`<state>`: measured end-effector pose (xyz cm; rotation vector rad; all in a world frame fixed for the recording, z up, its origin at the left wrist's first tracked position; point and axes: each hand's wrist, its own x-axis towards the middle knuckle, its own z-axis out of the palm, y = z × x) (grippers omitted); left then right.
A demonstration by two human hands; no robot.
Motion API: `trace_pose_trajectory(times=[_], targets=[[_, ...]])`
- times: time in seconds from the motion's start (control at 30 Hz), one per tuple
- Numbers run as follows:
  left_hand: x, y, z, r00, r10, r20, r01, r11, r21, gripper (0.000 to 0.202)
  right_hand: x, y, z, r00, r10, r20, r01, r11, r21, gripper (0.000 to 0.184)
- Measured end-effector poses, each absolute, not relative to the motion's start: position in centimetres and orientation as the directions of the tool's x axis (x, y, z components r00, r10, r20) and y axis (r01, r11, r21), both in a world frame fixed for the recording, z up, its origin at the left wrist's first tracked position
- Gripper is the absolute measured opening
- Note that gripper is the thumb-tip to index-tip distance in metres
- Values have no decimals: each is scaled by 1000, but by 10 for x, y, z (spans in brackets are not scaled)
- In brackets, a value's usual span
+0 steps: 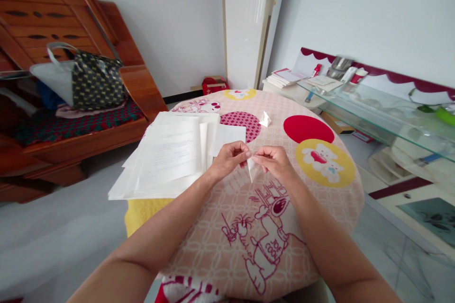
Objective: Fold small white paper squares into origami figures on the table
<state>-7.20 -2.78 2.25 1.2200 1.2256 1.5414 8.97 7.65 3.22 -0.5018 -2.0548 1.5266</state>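
My left hand (pixel 229 158) and right hand (pixel 275 161) both pinch a small white paper piece (pixel 253 170) between thumb and fingertips, just above the tabletop (pixel 334 208). It looks part-folded. At twelve o'clock one folded piece (pixel 265 119) lies finished, I judge. At ten o'clock the stack of sheets (pixel 167 156) waits. The cloth's cartoon dog (pixel 270 241) wears a shirt seemingly reading "JOE COOL"; the sheets' print is too faint to read.
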Motion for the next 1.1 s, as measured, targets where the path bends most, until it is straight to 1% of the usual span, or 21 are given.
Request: trace_pose_trajectory(times=[0.07, 0.13, 0.2, 0.27, 0.3, 0.37, 0.43, 0.5, 0.57, 0.67, 0.83, 0.9, 0.93, 1.0, 1.07, 1.1], targets=[[-76, -28, 22, -221, 956, 193, -59, -211, 976, 37, 91, 82, 31, -749, 625, 220, -23, 307, -951, 21], [-80, -27, 22, -243, 950, 196, -100, -225, 969, 36, 94, 91, 30, -659, 709, 251, -29, 309, -951, 23], [-85, -27, 21, -270, 941, 205, -136, -248, 959, 34, 97, 101, 29, -556, 791, 254, -30, 287, -958, 28], [-89, -26, 20, -295, 931, 214, -178, -274, 945, 33, 100, 108, 29, -506, 831, 231, -36, 248, -968, 32], [-90, -26, 20, -304, 928, 218, -196, -284, 939, 32, 101, 111, 29, -509, 836, 208, -47, 215, -976, 34], [-92, -26, 20, -318, 921, 225, -213, -301, 930, 30, 102, 112, 29, -568, 813, 129, -75, 105, -992, 38], [-93, -26, 19, -316, 920, 233, -199, -305, 931, 27, 101, 110, 27, -655, 754, 42, -94, -26, -995, 42], [-93, -27, 19, -294, 924, 246, -164, -302, 939, 26, 99, 108, 25, -713, 701, -8, -100, -112, -989, 42], [-93, -27, 19, -261, 929, 263, -107, -299, 948, 25, 97, 105, 22, -721, 693, -8, -119, -136, -984, 39], [-93, -28, 18, -235, 929, 285, -15, -297, 955, 25, 95, 103, 20, -692, 722, 25, -156, -115, -981, 36], [-94, -26, 14, -241, 917, 318, 97, -303, 948, 25, 95, 102, 22, -660, 745, 97, -150, -4, -989, 34], [-94, -26, 13, -241, 909, 340, 158, -309, 938, 24, 95, 103, 22, -650, 742, 161, -123, 107, -987, 32], [-94, -26, 13, -247, 902, 354, 197, -311, 930, 24, 96, 103, 23, -635, 742, 214, -93, 202, -975, 31], [-94, -27, 16, -280, 873, 398, 308, -311, 899, 22, 96, 102, 23, -584, 724, 367, -5, 448, -894, 29], [-92, -29, 19, -308, 829, 466, 455, -302, 838, 19, 96, 99, 25, -548, 651, 525, 75, 664, -744, 26], [-91, -30, 20, -306, 807, 504, 525, -298, 797, 17, 95, 96, 25, -541, 603, 586, 95, 736, -670, 25]])
